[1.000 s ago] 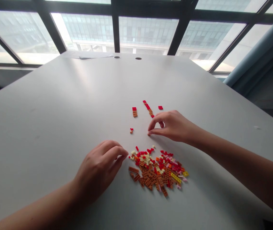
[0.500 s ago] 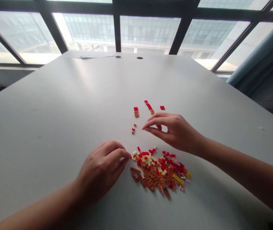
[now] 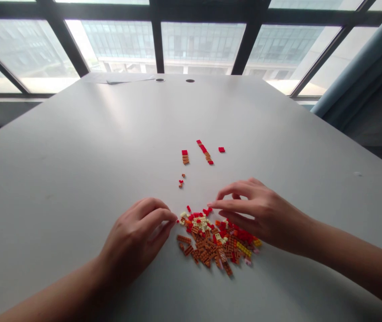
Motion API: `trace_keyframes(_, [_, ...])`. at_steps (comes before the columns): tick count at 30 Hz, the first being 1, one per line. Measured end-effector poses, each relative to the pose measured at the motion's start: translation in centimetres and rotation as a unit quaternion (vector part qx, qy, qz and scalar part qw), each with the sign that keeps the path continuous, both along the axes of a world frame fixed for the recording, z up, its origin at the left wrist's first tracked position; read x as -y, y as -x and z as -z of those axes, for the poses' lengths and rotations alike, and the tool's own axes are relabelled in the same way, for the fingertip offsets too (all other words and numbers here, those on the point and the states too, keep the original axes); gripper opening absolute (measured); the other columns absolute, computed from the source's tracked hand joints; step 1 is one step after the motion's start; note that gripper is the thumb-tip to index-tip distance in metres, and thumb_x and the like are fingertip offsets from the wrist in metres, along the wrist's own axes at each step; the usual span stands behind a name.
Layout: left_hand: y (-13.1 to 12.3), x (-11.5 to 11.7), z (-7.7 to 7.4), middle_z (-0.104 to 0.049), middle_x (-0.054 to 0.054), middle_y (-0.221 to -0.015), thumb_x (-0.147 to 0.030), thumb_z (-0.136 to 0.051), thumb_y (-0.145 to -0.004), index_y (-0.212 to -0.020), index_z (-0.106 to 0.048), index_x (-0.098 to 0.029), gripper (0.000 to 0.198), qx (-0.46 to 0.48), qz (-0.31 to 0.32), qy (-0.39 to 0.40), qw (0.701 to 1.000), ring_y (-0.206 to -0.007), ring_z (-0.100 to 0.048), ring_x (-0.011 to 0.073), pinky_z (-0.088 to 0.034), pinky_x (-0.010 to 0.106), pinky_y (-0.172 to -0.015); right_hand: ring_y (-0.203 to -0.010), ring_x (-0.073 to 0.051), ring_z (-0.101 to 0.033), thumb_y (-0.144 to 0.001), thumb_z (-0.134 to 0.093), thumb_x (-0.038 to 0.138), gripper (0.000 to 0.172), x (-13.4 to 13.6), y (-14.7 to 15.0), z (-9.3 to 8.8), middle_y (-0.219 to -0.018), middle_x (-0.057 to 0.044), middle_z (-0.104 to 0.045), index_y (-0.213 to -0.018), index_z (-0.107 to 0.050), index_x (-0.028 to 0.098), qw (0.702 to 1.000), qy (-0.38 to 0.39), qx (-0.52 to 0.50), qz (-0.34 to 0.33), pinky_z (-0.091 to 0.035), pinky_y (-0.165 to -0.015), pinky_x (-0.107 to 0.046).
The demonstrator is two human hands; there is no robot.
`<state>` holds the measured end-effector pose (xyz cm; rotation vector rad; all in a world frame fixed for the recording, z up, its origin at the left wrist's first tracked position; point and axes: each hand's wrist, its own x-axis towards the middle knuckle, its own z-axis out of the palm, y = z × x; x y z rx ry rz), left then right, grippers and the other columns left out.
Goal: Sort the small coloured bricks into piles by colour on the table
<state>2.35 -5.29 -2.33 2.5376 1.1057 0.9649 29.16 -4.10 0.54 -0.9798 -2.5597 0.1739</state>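
A loose pile of small bricks (image 3: 211, 248), brown, red, cream, orange, yellow and pink, lies on the white table. At its left edge my left hand (image 3: 140, 237) pinches a small red brick (image 3: 177, 220) between thumb and fingertips. My right hand (image 3: 261, 212) is over the pile's upper right part, fingers apart, with its fingertips by red bricks (image 3: 207, 211). Beyond the hands lie a short red and tan row of pieces (image 3: 185, 156), a longer slanting row (image 3: 205, 152) and a single red piece (image 3: 221, 149). A few tiny pieces (image 3: 180, 182) sit nearer.
The white table (image 3: 77, 147) reaches to the windows. Papers (image 3: 120, 78) and two round holes are at its far edge. A blue curtain (image 3: 355, 80) hangs at the right. A small pale bit (image 3: 358, 173) lies on the right.
My right hand has moved down from near the slanting row to the pile, and its fingers have spread. The camera view has shifted slightly. My left hand keeps its pinch.
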Motion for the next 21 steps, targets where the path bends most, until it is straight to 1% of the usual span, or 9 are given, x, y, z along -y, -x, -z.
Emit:
trace_keyframes(2, [0.06,0.03,0.01,-0.063,0.003,-0.087,-0.012,-0.057,-0.085,-0.089,-0.063,-0.020,0.010,-0.001,-0.001,0.000,1.000,-0.077,-0.060,0.0119,-0.049,0.023,-0.069,-0.072,-0.013,-0.059,-0.093,-0.050,0.023,0.021,-0.13,0.17,-0.06,-0.099,-0.008,-0.068,-0.098,-0.071,0.024,1.000,-0.017,0.024,-0.009,-0.040,-0.071,-0.030])
trace_keyframes(5, [0.08,0.08,0.02,-0.063,0.002,-0.087,-0.013,-0.058,-0.085,-0.088,-0.063,-0.020,0.009,-0.002,-0.001,0.005,1.000,-0.077,-0.060,0.0120,-0.049,0.023,-0.070,-0.070,-0.012,-0.057,-0.091,-0.053,0.023,0.019,-0.21,0.27,-0.08,-0.100,-0.008,-0.067,-0.091,-0.071,0.023,0.999,-0.033,0.019,0.004,-0.038,-0.072,-0.031])
trace_keyframes(7, [0.04,0.10,-0.02,-0.063,0.002,-0.087,-0.013,-0.058,-0.085,-0.087,-0.063,-0.019,0.009,-0.002,-0.002,0.004,1.000,-0.077,-0.060,0.0119,-0.049,0.023,-0.070,-0.068,-0.012,-0.056,-0.090,-0.054,0.022,0.017,-0.16,0.34,-0.09,-0.099,-0.008,-0.067,-0.090,-0.071,0.022,0.999,-0.031,0.005,0.010,-0.038,-0.072,-0.031])
trace_keyframes(12, [-0.06,0.05,-0.20,-0.063,0.003,-0.085,-0.013,-0.058,-0.085,-0.086,-0.063,-0.019,0.008,-0.001,-0.003,0.002,1.000,-0.076,-0.060,0.0120,-0.049,0.023,-0.068,-0.066,-0.011,-0.054,-0.090,-0.054,0.021,0.017,0.02,0.52,0.10,-0.099,-0.007,-0.066,-0.092,-0.071,0.022,1.000,-0.017,-0.002,-0.015,-0.037,-0.072,-0.030])
trace_keyframes(17, [0.02,0.02,-0.18,-0.064,0.003,-0.085,-0.013,-0.057,-0.085,-0.087,-0.064,-0.019,0.009,-0.001,0.000,0.000,1.000,-0.075,-0.060,0.0121,-0.050,0.023,-0.069,-0.067,-0.012,-0.053,-0.090,-0.054,0.025,0.018,-0.03,0.42,0.27,-0.098,-0.007,-0.066,-0.089,-0.071,0.023,1.000,-0.014,-0.022,0.003,-0.037,-0.073,-0.031])
trace_keyframes(21, [-0.04,0.04,-0.19,-0.064,0.003,-0.085,-0.014,-0.056,-0.086,-0.086,-0.064,-0.019,0.009,-0.004,-0.004,0.000,1.000,-0.075,-0.061,0.0121,-0.050,0.023,-0.068,-0.067,-0.011,-0.055,-0.090,-0.053,0.022,0.018,-0.21,0.76,-0.01,-0.097,-0.007,-0.066,-0.091,-0.071,0.022,1.000,-0.013,-0.016,-0.001,-0.038,-0.073,-0.030])
